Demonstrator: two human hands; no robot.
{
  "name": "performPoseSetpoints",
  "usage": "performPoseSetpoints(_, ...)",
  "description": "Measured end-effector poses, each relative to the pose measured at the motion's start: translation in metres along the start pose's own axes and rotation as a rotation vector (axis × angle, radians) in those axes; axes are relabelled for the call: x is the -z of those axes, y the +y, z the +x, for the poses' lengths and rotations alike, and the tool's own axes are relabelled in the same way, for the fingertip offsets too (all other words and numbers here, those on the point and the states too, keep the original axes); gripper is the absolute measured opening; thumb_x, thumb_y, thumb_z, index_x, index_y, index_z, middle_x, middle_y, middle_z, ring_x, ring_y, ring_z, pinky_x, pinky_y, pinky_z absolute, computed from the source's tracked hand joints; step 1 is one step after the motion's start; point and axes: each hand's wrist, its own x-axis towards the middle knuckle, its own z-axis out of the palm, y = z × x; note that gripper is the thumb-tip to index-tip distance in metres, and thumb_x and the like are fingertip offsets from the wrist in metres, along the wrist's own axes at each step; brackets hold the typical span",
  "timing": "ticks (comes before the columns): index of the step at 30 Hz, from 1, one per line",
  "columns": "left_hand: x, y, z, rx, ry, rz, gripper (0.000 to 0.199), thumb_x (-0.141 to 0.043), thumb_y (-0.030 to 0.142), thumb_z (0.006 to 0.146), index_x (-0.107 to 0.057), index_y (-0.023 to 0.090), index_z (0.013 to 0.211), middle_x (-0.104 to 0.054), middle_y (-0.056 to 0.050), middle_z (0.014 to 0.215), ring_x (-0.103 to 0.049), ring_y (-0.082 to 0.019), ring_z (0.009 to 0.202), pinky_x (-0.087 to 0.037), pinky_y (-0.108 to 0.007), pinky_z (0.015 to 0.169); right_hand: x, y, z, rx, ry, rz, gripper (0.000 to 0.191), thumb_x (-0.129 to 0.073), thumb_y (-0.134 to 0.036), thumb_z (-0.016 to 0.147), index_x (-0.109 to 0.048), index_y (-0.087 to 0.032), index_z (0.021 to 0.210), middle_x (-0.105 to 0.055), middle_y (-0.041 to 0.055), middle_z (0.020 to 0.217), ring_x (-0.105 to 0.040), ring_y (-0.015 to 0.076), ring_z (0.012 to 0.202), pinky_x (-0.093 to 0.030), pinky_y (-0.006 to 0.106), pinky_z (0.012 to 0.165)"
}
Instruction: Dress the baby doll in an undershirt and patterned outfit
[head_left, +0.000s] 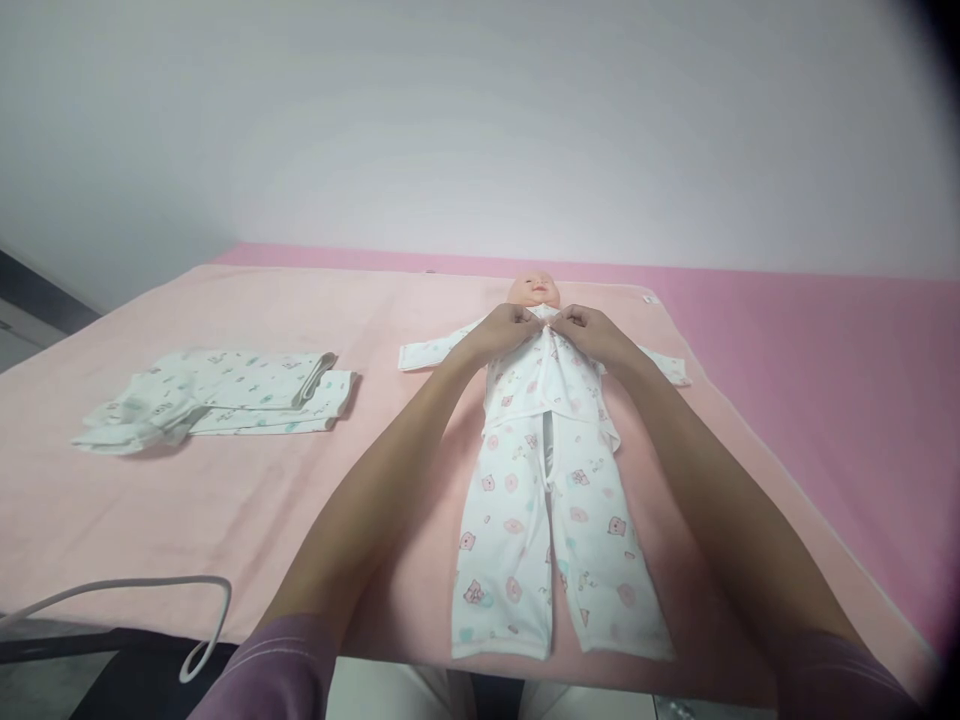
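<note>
A baby doll (pixel 537 288) lies on its back, its head toward the wall, dressed in a white printed top (pixel 525 385) with both sleeves spread out. White printed pants (pixel 506 540) cover its lower part, the legs lying flat toward me. My left hand (pixel 514 328) pinches the top's front edge just below the doll's chin. Close beside it, my right hand (pixel 589 330) pinches the other side of the same front opening. The fingertips of both hands nearly meet at the neckline. Whatever small fastening lies between them is too small to make out.
Folded white printed clothes (pixel 247 380) lie on the pink blanket (pixel 390 440) at the left. A white cable (pixel 150 581) loops over the table's front left edge. A pink surface (pixel 810 370) extends on the right, with a pale wall behind.
</note>
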Motion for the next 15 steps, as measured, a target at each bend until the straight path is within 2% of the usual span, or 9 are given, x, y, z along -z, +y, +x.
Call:
performPoseSetpoints(4, -0.001, 0.004, 0.0, -0.056, 0.02, 0.031, 0.051, -0.078, 0.04, 0.099, -0.04, 0.021, 0.072, -0.037, 0.002, 0.07, -0.033, -0.012, 0.064, -0.025, -0.032, 0.067, -0.004, -0.006, -0.005, 0.128, 0.077, -0.139, 0.013, -0.071, -0.035, 0.098, -0.066, -0.023, 0.098, -0.068, 0.002, 0.091, -0.055, 0.0181, 0.08, -0.042, 0.031, 0.075)
performPoseSetpoints(7, -0.002, 0.01, -0.003, -0.087, 0.054, 0.06, 0.045, -0.076, 0.035, 0.101, -0.043, 0.021, 0.074, -0.041, 0.002, 0.073, -0.035, -0.013, 0.067, -0.027, -0.031, 0.067, -0.008, -0.009, -0.008, 0.24, 0.147, -0.274, 0.006, -0.066, -0.029, 0.099, -0.063, -0.024, 0.1, -0.071, 0.0028, 0.094, -0.057, 0.0195, 0.082, -0.042, 0.033, 0.079)
performPoseSetpoints(11, -0.002, 0.011, -0.004, -0.092, 0.041, 0.041, 0.04, -0.075, 0.034, 0.102, -0.047, 0.02, 0.076, -0.043, 0.002, 0.072, -0.036, -0.013, 0.067, -0.028, -0.03, 0.066, -0.007, -0.014, -0.015, 0.322, 0.121, -0.384, 0.007, -0.058, -0.029, 0.102, -0.064, -0.024, 0.102, -0.075, 0.0049, 0.099, -0.06, 0.0224, 0.082, -0.04, 0.034, 0.08)
performPoseSetpoints(15, -0.001, 0.005, -0.002, -0.059, -0.003, -0.014, 0.044, -0.073, 0.038, 0.103, -0.046, 0.021, 0.074, -0.042, 0.002, 0.07, -0.036, -0.012, 0.063, -0.026, -0.03, 0.066, -0.005, -0.021, -0.023, 0.376, 0.109, -0.487, 0.009, -0.056, -0.026, 0.1, -0.065, -0.024, 0.102, -0.075, 0.0055, 0.095, -0.061, 0.0248, 0.082, -0.038, 0.035, 0.079)
